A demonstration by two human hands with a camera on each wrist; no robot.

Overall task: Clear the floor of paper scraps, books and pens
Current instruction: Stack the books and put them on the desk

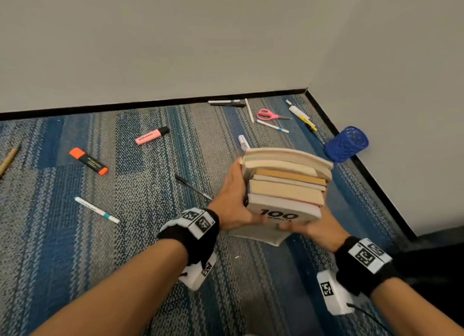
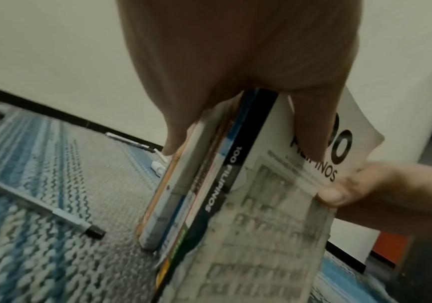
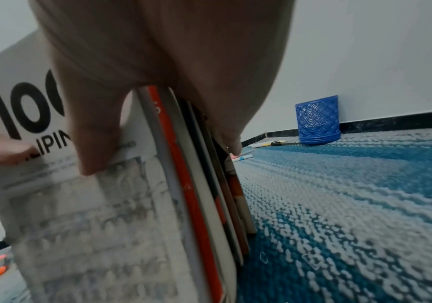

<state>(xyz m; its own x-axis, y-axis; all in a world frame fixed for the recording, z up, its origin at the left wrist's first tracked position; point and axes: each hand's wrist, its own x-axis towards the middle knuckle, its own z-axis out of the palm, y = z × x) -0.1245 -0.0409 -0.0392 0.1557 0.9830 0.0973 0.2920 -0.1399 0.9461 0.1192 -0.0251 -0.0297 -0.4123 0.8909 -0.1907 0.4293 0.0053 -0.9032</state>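
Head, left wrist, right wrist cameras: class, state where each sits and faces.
Head: on the head, looking down at the stack of books; both forearms and hands show.
Left wrist: along the left hand toward the spines; right thumb shows.
Right wrist: along the right hand toward the blue pen holder.
Both wrist views share the "100" cover.

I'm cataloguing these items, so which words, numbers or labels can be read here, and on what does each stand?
"100 FILIPINOS": front cover of the nearest book, partly hidden by fingers.
"100 FILIPINOS": that book's black spine.
Smaller cover lines: blurred, unreadable.
Pink highlighter: dark print, too small.
Orange highlighter: print too small.
Wrist tags: square codes, no words.
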